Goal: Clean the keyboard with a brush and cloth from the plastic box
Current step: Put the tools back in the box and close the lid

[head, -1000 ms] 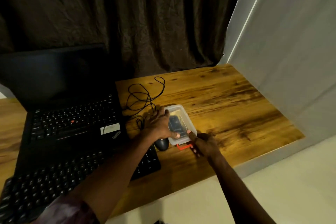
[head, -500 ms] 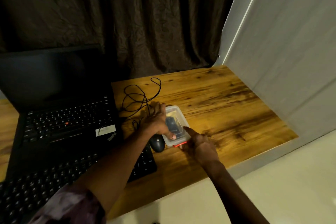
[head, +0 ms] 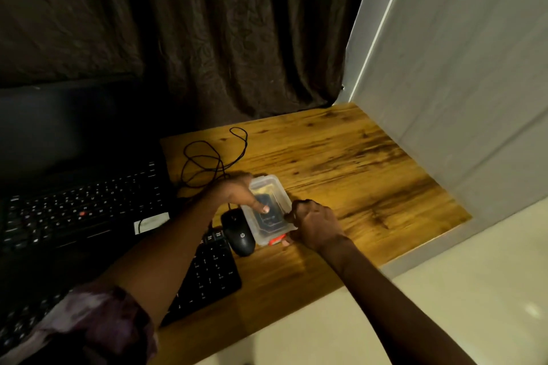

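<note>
On the wooden desk, just right of the mouse, the small clear plastic box [head: 275, 201] lies flat with its lid still on. Dark contents are seen through the lid, but brush and cloth cannot be told apart. The box is judged light and fairly stiff, with smooth, slippery walls, so it is likely to skate across the desk unless it is pinned down. The lid can be expected to flex and spring when freed. The best purchase is judged to be at the short near end, where the orange latch [head: 276, 240] sits, and along the lid's rim.

The left hand [head: 234, 192] is wrapped over the far left side of the box, its thumb pressed flat on the lid, so the box is held steady. The right hand [head: 315, 224] is curled tight against the lid's right edge, with one fingertip down beside the latch; the rim appears to be gripped.

Touching the box's left side is a black corded computer mouse [head: 239, 235], whose thin black cable [head: 207, 157] is looped behind. Just nearer lies the black external keyboard [head: 209, 278], and a black open laptop [head: 83, 201] stands beyond it. A dark brown curtain [head: 207, 24] hangs behind the honey-toned wooden desk [head: 355, 163].
</note>
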The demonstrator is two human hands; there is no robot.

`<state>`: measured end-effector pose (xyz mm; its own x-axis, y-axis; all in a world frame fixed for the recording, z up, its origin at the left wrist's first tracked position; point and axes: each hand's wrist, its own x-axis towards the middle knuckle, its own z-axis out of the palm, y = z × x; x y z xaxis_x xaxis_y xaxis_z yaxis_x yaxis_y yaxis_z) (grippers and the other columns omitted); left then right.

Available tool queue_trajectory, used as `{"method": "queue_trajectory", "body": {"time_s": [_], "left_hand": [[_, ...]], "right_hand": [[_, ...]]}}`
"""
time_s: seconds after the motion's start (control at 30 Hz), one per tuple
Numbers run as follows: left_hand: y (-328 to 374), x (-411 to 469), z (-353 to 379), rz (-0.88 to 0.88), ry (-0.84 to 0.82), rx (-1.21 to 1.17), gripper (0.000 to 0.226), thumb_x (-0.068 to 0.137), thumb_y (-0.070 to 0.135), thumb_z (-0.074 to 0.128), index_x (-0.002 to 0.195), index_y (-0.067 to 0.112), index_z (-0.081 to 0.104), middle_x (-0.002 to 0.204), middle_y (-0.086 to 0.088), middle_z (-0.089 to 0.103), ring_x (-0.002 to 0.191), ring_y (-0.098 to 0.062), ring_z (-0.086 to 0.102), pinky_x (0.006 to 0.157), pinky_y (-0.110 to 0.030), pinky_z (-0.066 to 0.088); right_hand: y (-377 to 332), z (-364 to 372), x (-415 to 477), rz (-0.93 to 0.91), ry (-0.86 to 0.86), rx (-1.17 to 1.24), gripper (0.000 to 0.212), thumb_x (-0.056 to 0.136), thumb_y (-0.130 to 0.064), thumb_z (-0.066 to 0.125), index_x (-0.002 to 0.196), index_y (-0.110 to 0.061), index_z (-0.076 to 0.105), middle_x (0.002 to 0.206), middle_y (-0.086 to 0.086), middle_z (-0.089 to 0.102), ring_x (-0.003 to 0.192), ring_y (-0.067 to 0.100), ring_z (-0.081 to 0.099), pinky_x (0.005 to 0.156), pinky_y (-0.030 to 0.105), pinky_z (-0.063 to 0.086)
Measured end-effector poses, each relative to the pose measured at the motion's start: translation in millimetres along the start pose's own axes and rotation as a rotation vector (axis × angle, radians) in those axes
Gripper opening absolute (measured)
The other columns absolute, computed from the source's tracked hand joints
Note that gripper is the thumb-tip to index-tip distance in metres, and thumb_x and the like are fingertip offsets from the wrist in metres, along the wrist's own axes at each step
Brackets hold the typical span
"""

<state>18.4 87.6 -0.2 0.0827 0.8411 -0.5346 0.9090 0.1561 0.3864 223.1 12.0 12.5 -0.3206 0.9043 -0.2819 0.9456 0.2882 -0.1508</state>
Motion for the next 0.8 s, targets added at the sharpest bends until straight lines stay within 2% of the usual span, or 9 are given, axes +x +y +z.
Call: {"method": "queue_trajectory", "body": {"time_s": [0.1, 0.3, 0.37, 0.43, 0.47, 0.53, 0.63, 0.7, 0.8], "left_hand": [[-8.1, 5.4, -0.2, -0.070, 0.067, -0.148, 0.120, 0.060, 0.057, 0.088, 0.153, 0.013, 0.027, 0.158, -0.006, 0.031, 0.140, -0.027, 0.037, 0.108, -0.039, 0.041], [-7.2, 3.0, 3.6, -0.149, 0.064, -0.322, 0.118, 0.059, 0.044, 0.093, 0.153, 0.012, 0.030, 0.158, -0.006, 0.032, 0.141, -0.027, 0.036, 0.111, -0.041, 0.039], [-7.9, 3.4, 6.1, -0.154, 0.058, -0.378, 0.127, 0.042, 0.049, 0.096, 0.150, 0.014, 0.037, 0.152, -0.006, 0.041, 0.135, -0.028, 0.044, 0.107, -0.043, 0.044], [-15.8, 13.0, 12.1, -0.115, 0.098, -0.433, 0.132, 0.019, 0.056, 0.091, 0.138, 0.016, 0.052, 0.135, -0.004, 0.058, 0.118, -0.024, 0.058, 0.093, -0.040, 0.053], [-21.3, 20.0, 16.8, -0.095, 0.120, -0.461, 0.128, 0.015, 0.056, 0.090, 0.132, 0.016, 0.057, 0.127, -0.003, 0.063, 0.109, -0.021, 0.062, 0.087, -0.038, 0.056], [-22.4, 14.8, 20.0, -0.061, 0.147, -0.524, 0.112, 0.020, 0.049, 0.093, 0.122, 0.014, 0.063, 0.115, -0.002, 0.069, 0.099, -0.018, 0.066, 0.081, -0.036, 0.058], [-16.6, -5.8, 22.1, -0.013, 0.217, -0.580, 0.078, 0.047, 0.025, 0.099, 0.116, 0.012, 0.064, 0.107, -0.001, 0.069, 0.092, -0.014, 0.064, 0.069, -0.024, 0.051], [-17.1, -8.0, 27.1, 0.018, 0.285, -0.561, 0.077, 0.053, 0.023, 0.098, 0.120, 0.013, 0.064, 0.108, 0.000, 0.069, 0.094, -0.015, 0.064, 0.067, -0.023, 0.047], [-15.6, -10.0, 32.8, 0.032, 0.356, -0.536, 0.085, 0.053, 0.027, 0.098, 0.128, 0.011, 0.062, 0.118, -0.003, 0.068, 0.105, -0.020, 0.064, 0.081, -0.027, 0.051]], "right_hand": [[2.9, -2.0, 2.6, 0.007, -0.006, 0.024, 0.050, 0.082, -0.040, 0.076, 0.127, -0.030, 0.057, 0.134, -0.001, 0.057, 0.127, 0.018, 0.050, 0.105, 0.031, 0.038], [1.6, -2.6, 4.9, 0.021, -0.017, 0.036, 0.052, 0.081, -0.040, 0.078, 0.128, -0.029, 0.057, 0.136, 0.001, 0.056, 0.128, 0.019, 0.049, 0.105, 0.031, 0.038], [1.7, -2.7, 3.7, 0.031, -0.023, 0.043, 0.054, 0.081, -0.041, 0.078, 0.129, -0.029, 0.056, 0.136, 0.001, 0.055, 0.129, 0.020, 0.048, 0.105, 0.030, 0.036], [1.0, -3.3, 3.2, 0.044, -0.025, 0.054, 0.056, 0.080, -0.042, 0.078, 0.129, -0.030, 0.056, 0.136, 0.001, 0.054, 0.129, 0.020, 0.048, 0.106, 0.031, 0.036], [0.8, -3.4, 3.1, 0.048, -0.029, 0.056, 0.056, 0.080, -0.042, 0.079, 0.129, -0.029, 0.056, 0.136, 0.002, 0.054, 0.129, 0.020, 0.048, 0.106, 0.032, 0.036], [-0.2, -3.2, 2.9, 0.052, -0.029, 0.059, 0.055, 0.080, -0.041, 0.078, 0.129, -0.030, 0.056, 0.136, 0.002, 0.054, 0.129, 0.020, 0.048, 0.107, 0.033, 0.037], [0.0, -2.8, 1.5, 0.054, -0.021, 0.060, 0.052, 0.082, -0.039, 0.077, 0.129, -0.030, 0.056, 0.137, 0.001, 0.054, 0.129, 0.020, 0.047, 0.108, 0.033, 0.036], [0.4, -3.6, -0.2, 0.055, -0.019, 0.068, 0.052, 0.082, -0.039, 0.077, 0.128, -0.030, 0.057, 0.135, 0.000, 0.054, 0.129, 0.019, 0.048, 0.107, 0.031, 0.036], [1.7, -1.3, -1.4, 0.055, -0.009, 0.078, 0.053, 0.082, -0.039, 0.077, 0.129, -0.028, 0.055, 0.135, 0.002, 0.054, 0.128, 0.019, 0.048, 0.106, 0.030, 0.037]]}}
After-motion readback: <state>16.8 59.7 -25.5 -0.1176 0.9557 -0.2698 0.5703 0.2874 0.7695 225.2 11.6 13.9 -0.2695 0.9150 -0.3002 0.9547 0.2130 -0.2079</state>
